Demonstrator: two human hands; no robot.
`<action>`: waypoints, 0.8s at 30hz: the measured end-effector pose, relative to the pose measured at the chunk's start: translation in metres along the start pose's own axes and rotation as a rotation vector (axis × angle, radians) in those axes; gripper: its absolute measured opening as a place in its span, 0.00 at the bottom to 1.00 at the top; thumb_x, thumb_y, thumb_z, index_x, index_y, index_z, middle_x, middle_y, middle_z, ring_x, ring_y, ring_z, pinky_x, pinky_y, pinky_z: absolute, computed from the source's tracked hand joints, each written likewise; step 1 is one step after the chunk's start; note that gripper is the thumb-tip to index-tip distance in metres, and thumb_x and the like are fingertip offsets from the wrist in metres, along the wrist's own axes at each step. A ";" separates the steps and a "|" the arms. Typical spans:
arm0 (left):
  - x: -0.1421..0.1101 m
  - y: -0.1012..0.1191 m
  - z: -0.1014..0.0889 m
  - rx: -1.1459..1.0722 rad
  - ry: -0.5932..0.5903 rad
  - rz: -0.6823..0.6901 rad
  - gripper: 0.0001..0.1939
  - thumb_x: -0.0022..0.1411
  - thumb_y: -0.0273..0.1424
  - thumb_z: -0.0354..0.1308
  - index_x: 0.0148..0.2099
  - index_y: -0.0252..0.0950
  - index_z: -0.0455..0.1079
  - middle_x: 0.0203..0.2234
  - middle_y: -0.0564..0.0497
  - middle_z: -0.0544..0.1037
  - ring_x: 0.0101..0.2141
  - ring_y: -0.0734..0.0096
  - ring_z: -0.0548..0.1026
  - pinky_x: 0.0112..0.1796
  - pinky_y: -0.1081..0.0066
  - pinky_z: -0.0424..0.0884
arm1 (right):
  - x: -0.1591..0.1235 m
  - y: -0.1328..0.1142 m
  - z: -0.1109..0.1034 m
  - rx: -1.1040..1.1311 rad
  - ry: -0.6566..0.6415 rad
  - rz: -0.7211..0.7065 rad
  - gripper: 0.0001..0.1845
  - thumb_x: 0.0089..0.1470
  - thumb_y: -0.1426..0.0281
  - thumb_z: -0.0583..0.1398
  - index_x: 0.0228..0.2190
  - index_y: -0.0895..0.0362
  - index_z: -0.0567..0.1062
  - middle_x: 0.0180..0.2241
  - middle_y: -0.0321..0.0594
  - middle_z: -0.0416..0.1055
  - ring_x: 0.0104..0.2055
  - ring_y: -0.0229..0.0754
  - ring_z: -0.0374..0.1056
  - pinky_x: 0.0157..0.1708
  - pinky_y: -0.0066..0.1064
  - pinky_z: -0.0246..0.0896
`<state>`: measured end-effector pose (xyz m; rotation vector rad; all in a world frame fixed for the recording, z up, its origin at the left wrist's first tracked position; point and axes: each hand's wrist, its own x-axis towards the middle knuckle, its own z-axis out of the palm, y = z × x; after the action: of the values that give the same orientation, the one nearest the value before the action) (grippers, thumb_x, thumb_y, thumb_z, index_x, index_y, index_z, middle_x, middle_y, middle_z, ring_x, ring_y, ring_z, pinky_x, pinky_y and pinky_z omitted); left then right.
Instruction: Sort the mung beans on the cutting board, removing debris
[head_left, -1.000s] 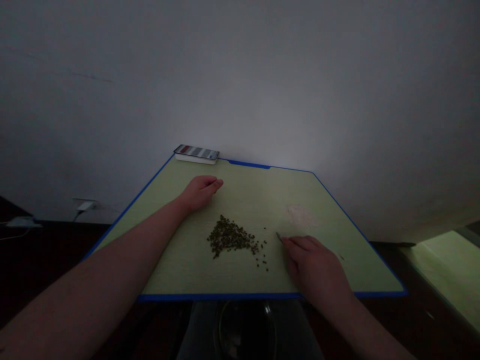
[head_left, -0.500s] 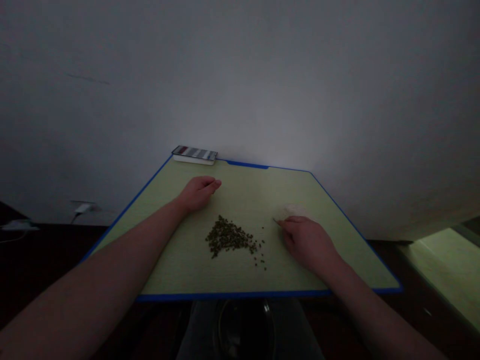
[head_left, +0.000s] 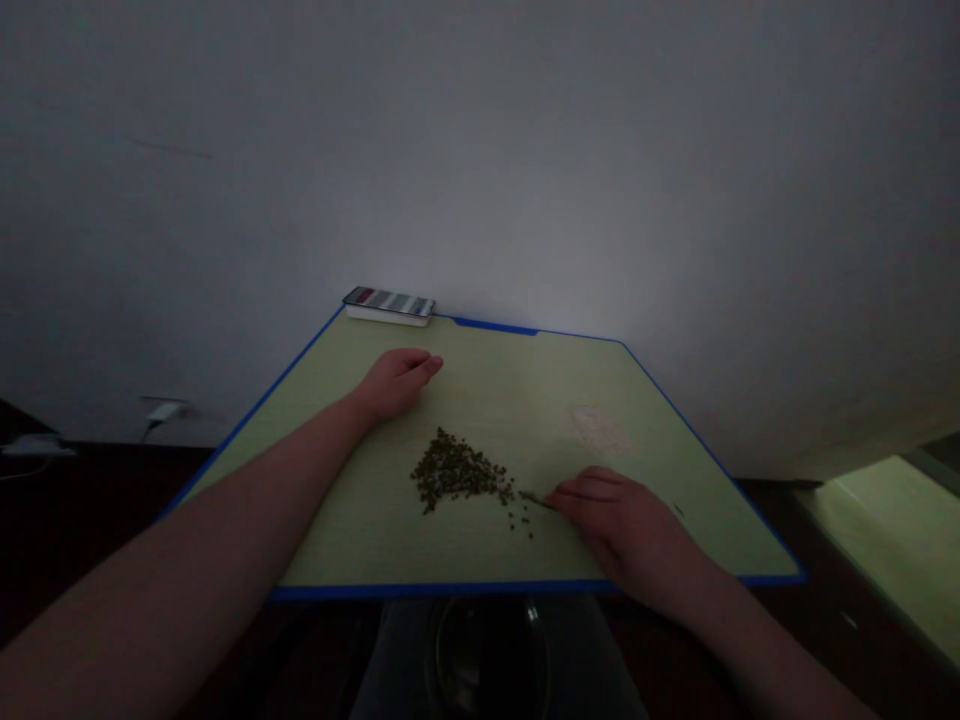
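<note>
A heap of small greenish-brown beans or pellets point(head_left: 454, 470) lies mid-table, with a few paler bits among it and strays on its right. My right hand point(head_left: 604, 515) pinches a thin, dark tool that looks like tweezers point(head_left: 536, 499). Its tip points left, close to the heap's right edge. Beyond that hand is a thin patch of pale, rice-like grains point(head_left: 600, 428). My left hand point(head_left: 399, 382) rests on the table behind the heap to the left, fingers curled and thumb against them, with nothing seen in it.
The pale table point(head_left: 495, 380) has a blue rim and stands against a wall. A white box with a striped top point(head_left: 388, 307) sits at its back left corner. A small dark sliver point(head_left: 679, 509) lies on the right. Below the near edge is a round, glassy-looking vessel point(head_left: 487, 660).
My right hand has moved toward me with the tool, bringing its tip to the heap's right edge and uncovering the pale grains. My left hand stays in place.
</note>
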<state>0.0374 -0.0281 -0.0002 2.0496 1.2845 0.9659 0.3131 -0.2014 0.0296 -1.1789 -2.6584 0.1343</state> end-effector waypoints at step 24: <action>0.001 -0.001 0.001 -0.007 0.014 -0.016 0.21 0.57 0.44 0.46 0.19 0.36 0.53 0.13 0.58 0.53 0.18 0.79 0.53 0.22 0.73 0.50 | -0.017 -0.023 0.011 -0.037 0.064 -0.038 0.21 0.51 0.78 0.50 0.46 0.59 0.73 0.39 0.46 0.75 0.38 0.44 0.67 0.39 0.37 0.65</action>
<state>0.0377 -0.0270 -0.0014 2.0271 1.3009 0.9775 0.3049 -0.2296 0.0200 -1.1231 -2.6369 0.0398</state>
